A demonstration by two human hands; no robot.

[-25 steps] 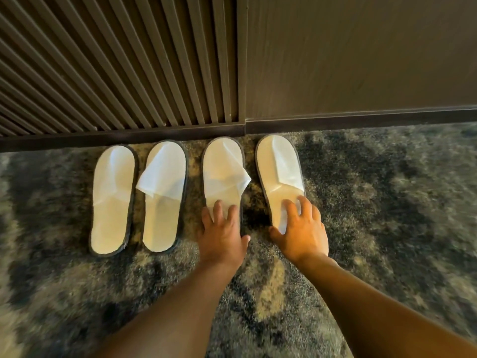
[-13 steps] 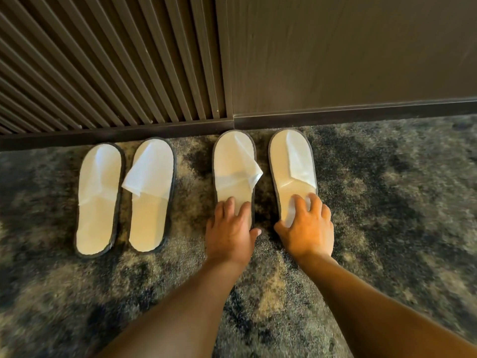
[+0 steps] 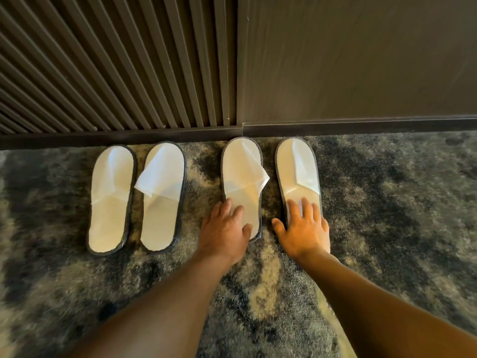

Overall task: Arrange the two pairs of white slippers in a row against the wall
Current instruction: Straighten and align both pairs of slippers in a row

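Four white slippers lie in a row on the mottled carpet (image 3: pixel 387 215), toes toward the dark skirting board (image 3: pixel 361 127) at the foot of the wall. The left pair sits close together: the far-left slipper (image 3: pixel 109 200) and its neighbour (image 3: pixel 161 202), whose upper flap juts out leftward. A gap separates them from the right pair. The left hand (image 3: pixel 224 232) rests flat, fingers spread, on the heel of the third slipper (image 3: pixel 241 171) (its flap pokes out to the right). The right hand (image 3: pixel 304 228) lies flat and spread on the heel of the fourth slipper (image 3: pixel 296 166). Neither hand grips anything.
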